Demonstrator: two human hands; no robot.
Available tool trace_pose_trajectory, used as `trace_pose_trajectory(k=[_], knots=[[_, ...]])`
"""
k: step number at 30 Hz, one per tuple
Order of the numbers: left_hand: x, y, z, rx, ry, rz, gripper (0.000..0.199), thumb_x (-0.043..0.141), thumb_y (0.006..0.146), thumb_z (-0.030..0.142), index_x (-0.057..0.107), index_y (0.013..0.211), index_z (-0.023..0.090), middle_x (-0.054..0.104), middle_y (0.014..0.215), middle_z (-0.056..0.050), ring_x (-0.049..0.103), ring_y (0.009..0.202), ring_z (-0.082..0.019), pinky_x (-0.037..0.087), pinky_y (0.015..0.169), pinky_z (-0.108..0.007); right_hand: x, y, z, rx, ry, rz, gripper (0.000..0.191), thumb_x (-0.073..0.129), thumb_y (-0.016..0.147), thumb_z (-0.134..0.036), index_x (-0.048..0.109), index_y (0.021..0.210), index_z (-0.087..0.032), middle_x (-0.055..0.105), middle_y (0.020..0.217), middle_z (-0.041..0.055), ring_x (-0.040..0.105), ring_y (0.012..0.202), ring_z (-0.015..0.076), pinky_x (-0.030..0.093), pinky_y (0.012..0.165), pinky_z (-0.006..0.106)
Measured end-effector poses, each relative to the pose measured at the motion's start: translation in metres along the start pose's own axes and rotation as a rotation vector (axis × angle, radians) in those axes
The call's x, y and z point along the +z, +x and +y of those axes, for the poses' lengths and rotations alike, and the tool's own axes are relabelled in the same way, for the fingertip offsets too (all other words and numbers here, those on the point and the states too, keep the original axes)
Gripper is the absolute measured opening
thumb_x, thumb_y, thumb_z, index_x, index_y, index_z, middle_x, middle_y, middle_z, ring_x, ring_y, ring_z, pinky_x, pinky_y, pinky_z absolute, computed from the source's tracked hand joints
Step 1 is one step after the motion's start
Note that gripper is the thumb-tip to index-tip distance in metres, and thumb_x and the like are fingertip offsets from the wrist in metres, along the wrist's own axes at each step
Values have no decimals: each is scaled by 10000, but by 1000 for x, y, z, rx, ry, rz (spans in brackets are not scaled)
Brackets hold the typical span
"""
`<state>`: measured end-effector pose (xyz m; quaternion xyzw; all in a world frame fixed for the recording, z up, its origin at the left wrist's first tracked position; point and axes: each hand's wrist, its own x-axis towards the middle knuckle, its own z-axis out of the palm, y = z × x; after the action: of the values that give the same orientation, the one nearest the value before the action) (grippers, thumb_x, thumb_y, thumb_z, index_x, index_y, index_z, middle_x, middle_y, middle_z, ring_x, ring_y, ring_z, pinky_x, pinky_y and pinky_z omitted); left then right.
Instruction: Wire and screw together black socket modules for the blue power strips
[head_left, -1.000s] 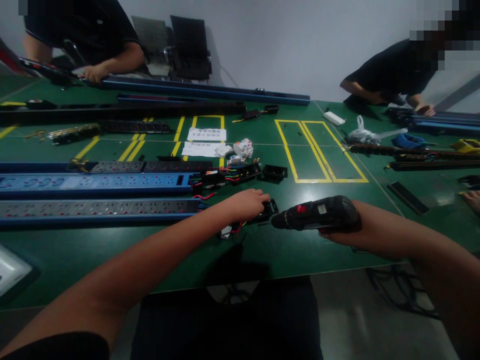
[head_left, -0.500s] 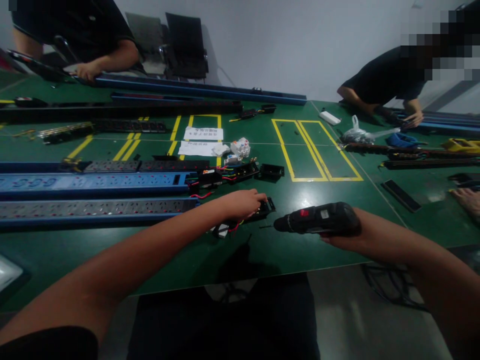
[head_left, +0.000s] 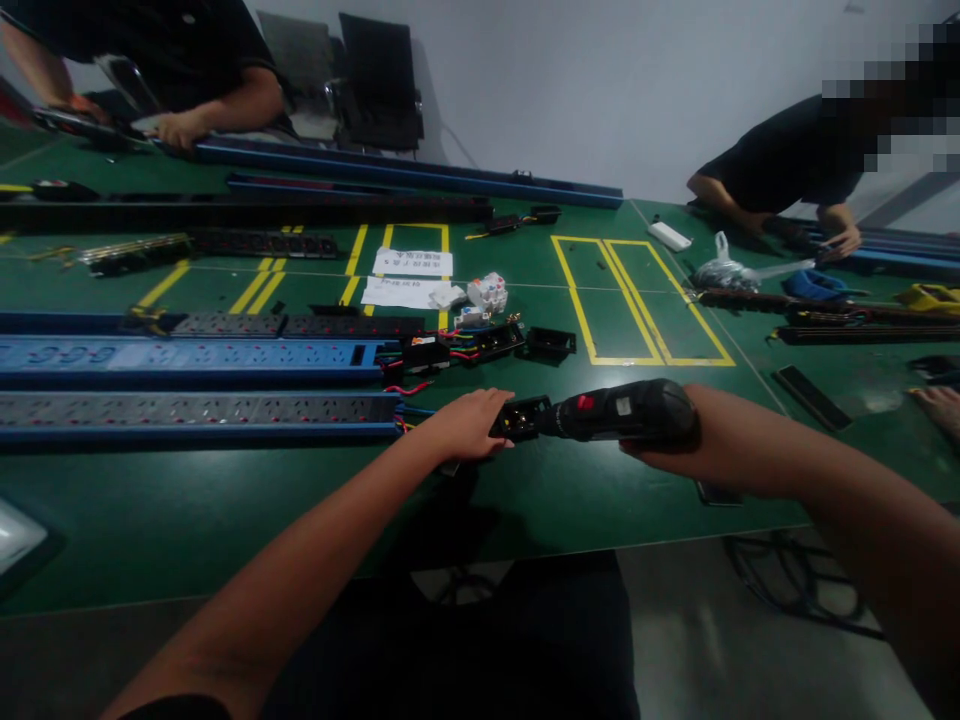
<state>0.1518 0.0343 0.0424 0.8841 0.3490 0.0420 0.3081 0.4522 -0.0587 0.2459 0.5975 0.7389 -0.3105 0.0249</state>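
My left hand (head_left: 480, 422) grips the left end of a small black box (head_left: 531, 412) with an open top and metal parts inside. My right hand (head_left: 675, 430) is wrapped round a black power drill (head_left: 626, 410) with a red mark on its side. The drill points left, its front end against the box's right part; the bit's tip is hidden. Left of my left hand lies a power strip (head_left: 225, 408) in a blue housing, with wires at its right end. Behind it is a second blue strip (head_left: 187, 358).
Another black box (head_left: 551, 342), white connectors (head_left: 487, 292) and paper labels (head_left: 412, 263) lie on the green table (head_left: 615, 520). Across it are two people, one at a long blue rail (head_left: 412, 178). Blue tray (head_left: 814, 284) and dark bar (head_left: 811, 397) are at right.
The drill has moved left and up to the black box. My left hand has shifted slightly left on the box, which shows more of its inside. The view has shifted a little.
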Motion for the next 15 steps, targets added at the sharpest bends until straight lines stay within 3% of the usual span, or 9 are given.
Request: trace_pose_trajectory(k=[5,15], knots=[[1,0,0,-11,-3,0,609,743,933,460,608,1471,209,686,1449,-175,663,1299,-370,524,1115,-500,-4,15,-17,27,-47,-47,291,764,889,-481,796,1010,-219,812,912,68,739,825,263,553,727,367],[-1,0,-2,-33,-15,-3,577,750,926,464,628,1451,258,708,1429,-130,686,1276,-346,545,1089,-452,-11,26,-17,4,-65,-69,342,741,906,-523,793,1096,-243,826,993,56,756,900,269,565,762,362]])
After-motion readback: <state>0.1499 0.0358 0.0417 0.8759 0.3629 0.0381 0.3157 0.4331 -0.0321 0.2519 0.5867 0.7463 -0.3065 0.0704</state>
